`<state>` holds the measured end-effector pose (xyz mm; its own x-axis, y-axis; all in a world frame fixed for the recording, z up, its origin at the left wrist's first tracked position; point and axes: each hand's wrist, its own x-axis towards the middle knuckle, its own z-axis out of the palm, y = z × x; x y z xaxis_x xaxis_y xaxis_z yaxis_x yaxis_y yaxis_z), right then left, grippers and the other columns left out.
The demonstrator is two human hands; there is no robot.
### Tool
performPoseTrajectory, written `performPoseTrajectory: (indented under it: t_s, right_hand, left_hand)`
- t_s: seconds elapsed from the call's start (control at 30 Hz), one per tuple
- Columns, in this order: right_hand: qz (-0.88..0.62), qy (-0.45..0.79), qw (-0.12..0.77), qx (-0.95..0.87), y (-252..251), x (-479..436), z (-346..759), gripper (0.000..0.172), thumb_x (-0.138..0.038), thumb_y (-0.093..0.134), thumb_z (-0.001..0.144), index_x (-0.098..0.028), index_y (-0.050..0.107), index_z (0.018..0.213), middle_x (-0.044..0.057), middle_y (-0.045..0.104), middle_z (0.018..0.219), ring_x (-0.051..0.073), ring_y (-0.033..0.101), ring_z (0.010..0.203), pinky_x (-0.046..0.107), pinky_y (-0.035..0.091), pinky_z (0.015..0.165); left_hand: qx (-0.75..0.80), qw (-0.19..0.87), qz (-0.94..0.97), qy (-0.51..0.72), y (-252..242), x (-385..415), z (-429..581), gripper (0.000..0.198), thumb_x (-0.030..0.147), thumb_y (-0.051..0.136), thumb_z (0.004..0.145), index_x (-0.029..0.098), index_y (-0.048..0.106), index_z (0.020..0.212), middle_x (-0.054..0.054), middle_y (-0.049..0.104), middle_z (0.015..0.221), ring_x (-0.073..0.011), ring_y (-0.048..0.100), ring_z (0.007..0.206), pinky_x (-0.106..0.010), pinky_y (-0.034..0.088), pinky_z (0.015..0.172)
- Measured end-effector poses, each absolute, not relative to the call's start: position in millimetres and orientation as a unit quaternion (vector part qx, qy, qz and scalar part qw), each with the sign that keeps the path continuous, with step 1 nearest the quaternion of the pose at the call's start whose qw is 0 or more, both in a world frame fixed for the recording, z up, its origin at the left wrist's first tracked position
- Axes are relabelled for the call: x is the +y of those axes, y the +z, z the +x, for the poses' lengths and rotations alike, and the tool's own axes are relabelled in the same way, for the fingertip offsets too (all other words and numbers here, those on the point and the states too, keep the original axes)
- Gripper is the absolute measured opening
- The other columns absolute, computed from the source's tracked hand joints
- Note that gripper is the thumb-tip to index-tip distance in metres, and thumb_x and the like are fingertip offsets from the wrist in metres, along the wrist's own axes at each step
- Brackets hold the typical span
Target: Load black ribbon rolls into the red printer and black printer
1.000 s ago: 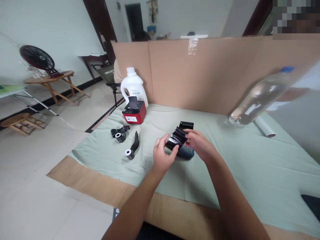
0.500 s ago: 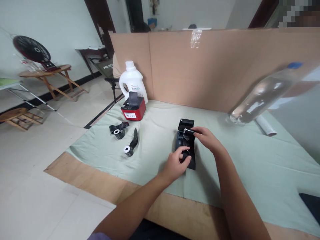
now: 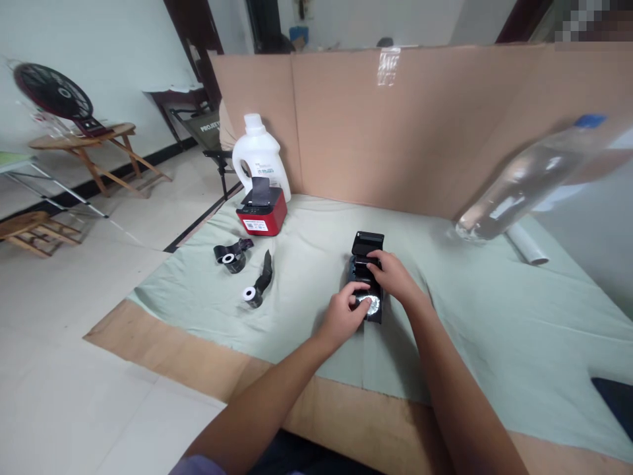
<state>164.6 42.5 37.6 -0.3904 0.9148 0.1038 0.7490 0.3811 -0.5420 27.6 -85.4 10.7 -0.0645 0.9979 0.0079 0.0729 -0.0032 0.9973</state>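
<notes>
A small dark printer (image 3: pixel 351 270) with its black lid (image 3: pixel 367 243) raised lies on the green cloth. A black paper roll (image 3: pixel 363 261) sits at its compartment, under the fingers of my right hand (image 3: pixel 395 277); whether it is fully seated I cannot tell. From the roll, a glossy black paper strip (image 3: pixel 374 307) runs toward me over the printer's near end. My left hand (image 3: pixel 343 311) is closed on this strip, thumb and fingers at its left edge. My fingers cover part of the printer.
Two more black paper rolls, one nearer (image 3: pixel 251 297) and one farther (image 3: pixel 232 262), lie to the left. Behind them stand a red printer (image 3: pixel 267 221) and a white jug (image 3: pixel 262 155). A clear bottle (image 3: pixel 524 188) leans at right near a white tube (image 3: pixel 529 247); a cardboard panel (image 3: pixel 370 132) borders the back.
My right hand has moved left and lowered the roll from above the printer's right side to its compartment. The strip under my left hand now lies flatter and catches the light.
</notes>
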Motion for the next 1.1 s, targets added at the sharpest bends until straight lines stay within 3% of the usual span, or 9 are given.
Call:
performPoseTrajectory:
  t_s: [0.27,0.37,0.57,0.7,0.83,0.93,1.1]
  right_hand:
    - [-0.552,0.172,0.214,-0.788,28.1,40.0,157.3,0.027,-0.016,0.049,0.098,-0.012,0.068,0.118,0.017,0.052,0.127,0.024,0.061,0.108,0.036,0.044,0.104]
    - [-0.573,0.176,0.208,-0.773,27.2,42.1,158.5,0.023,-0.016,0.051,0.097,-0.013,0.071,0.110,0.014,0.053,0.116,0.022,0.062,0.095,0.034,0.047,0.096]
    - [-0.578,0.201,0.186,-0.769,31.2,47.9,166.5,0.022,-0.032,0.071,0.089,-0.020,0.073,0.107,0.008,0.055,0.106,0.020,0.059,0.087,0.031,0.047,0.089]
    - [-0.588,0.206,0.177,-0.762,33.1,48.9,167.1,0.018,-0.029,0.072,0.086,-0.021,0.071,0.102,0.006,0.055,0.102,0.017,0.057,0.081,0.030,0.046,0.084]
    - [-0.612,0.195,0.181,-0.745,31.9,47.8,165.1,0.019,-0.033,0.070,0.088,-0.019,0.066,0.100,0.007,0.056,0.101,0.019,0.057,0.083,0.031,0.045,0.081]
    - [-0.628,0.179,0.212,-0.727,29.9,47.2,164.2,0.031,-0.035,0.073,0.082,-0.019,0.062,0.106,0.009,0.060,0.106,0.023,0.059,0.090,0.033,0.047,0.081]
    - [-0.593,0.240,0.353,-0.682,29.0,51.4,163.5,0.076,-0.040,0.071,0.078,-0.016,0.041,0.144,0.016,0.061,0.133,0.025,0.063,0.092,0.039,0.051,0.083]
  left_hand:
    - [0.532,0.457,0.506,0.502,6.5,-81.9,27.2,0.030,0.035,0.065,0.089,0.017,0.071,0.112,0.008,0.039,0.056,-0.0096,0.035,0.053,-0.022,0.030,0.054]
    - [0.531,0.457,0.508,0.500,7.0,-81.7,28.1,0.029,0.035,0.065,0.088,0.017,0.072,0.110,0.008,0.038,0.056,-0.0096,0.034,0.053,-0.021,0.030,0.054]
    - [0.537,0.465,0.508,0.488,9.9,-83.1,29.3,0.027,0.036,0.066,0.087,0.017,0.073,0.105,0.007,0.040,0.055,-0.0096,0.036,0.051,-0.022,0.031,0.052]
    - [0.539,0.458,0.516,0.483,12.0,-84.9,29.5,0.025,0.035,0.067,0.087,0.017,0.073,0.102,0.007,0.040,0.054,-0.0089,0.036,0.049,-0.021,0.033,0.051]
    - [0.524,0.501,0.489,0.486,10.6,-84.9,31.1,0.026,0.040,0.068,0.086,0.017,0.072,0.099,0.006,0.047,0.056,-0.0095,0.045,0.048,-0.021,0.042,0.049]
    - [0.513,0.526,0.466,0.493,8.3,-84.0,32.1,0.028,0.043,0.069,0.085,0.017,0.070,0.096,0.006,0.048,0.055,-0.0100,0.047,0.046,-0.023,0.050,0.050]
    - [0.508,0.534,0.463,0.492,5.5,-83.2,31.4,0.026,0.041,0.069,0.084,0.017,0.070,0.094,0.007,0.047,0.054,-0.0099,0.048,0.046,-0.025,0.054,0.051]
